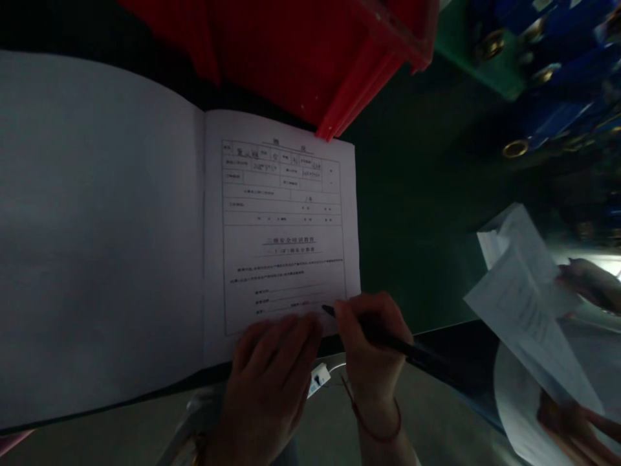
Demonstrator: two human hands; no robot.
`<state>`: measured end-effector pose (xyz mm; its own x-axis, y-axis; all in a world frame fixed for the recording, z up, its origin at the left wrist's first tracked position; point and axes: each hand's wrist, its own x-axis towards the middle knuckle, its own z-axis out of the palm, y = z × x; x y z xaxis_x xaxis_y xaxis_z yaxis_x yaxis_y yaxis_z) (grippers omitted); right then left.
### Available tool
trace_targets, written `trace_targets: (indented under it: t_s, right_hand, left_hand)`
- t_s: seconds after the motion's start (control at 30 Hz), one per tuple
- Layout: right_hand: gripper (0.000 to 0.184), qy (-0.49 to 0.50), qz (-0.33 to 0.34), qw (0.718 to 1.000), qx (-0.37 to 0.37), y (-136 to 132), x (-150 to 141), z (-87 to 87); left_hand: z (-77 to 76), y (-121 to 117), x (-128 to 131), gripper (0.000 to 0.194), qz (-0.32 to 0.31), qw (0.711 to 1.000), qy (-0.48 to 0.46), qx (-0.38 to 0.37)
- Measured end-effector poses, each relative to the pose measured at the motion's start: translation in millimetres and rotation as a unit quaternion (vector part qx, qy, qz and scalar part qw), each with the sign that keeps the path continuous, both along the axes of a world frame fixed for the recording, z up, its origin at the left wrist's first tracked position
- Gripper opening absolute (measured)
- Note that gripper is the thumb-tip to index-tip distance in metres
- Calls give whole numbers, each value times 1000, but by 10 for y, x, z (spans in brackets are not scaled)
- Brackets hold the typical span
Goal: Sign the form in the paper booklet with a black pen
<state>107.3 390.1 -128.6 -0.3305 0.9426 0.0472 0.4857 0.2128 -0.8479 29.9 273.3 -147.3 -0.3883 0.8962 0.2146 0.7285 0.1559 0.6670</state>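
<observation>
An open booklet [281, 259] lies on the dark green table, its right page a printed form with handwriting in the upper boxes. My left hand [274, 375] rests flat on that page's bottom edge, fingers stretched out and holding nothing. A dark pen [402, 346] is pinched in my right hand [371, 343]. The pen's tip is at the lower right of the form, near the last printed lines; whether it touches the paper I cannot tell. A red cord circles my right wrist. The booklet's left page [101, 246] is blank.
A red plastic bin [286, 58] stands just beyond the booklet, one corner meeting the page's top edge. Several blue parts with brass-coloured ends [553, 123] lie at the far right. On the right, another person's hands [582, 281] hold loose papers [528, 304].
</observation>
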Motion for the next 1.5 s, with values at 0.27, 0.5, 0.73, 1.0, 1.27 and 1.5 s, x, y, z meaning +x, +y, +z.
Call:
trace_targets:
  t_s: [0.27,0.5,0.73,1.0,1.27,1.5]
  right_hand:
    - [26,-72,29,992,104,-37,-94,-87]
    - [28,-149,56,975,154,-45,-68,-40]
    - [31,-174,60,965,184,-54,-52,-37]
    - [31,-161,74,967,181,-49,-89,-22]
    - [32,-175,48,967,180,-50,-111,-10]
    - [34,-179,55,968,168,-23,-102,11]
  left_hand:
    - [-34,-7,6,28,-8,1000,10,0]
    - [-41,-16,16,24,-10,1000,15,-5]
    - [-60,-25,52,24,7,1000,25,9]
    - [-66,-32,42,23,5,1000,11,3]
    - [-53,-31,24,21,3,1000,14,3]
    - [-23,-90,40,21,5,1000,7,-15]
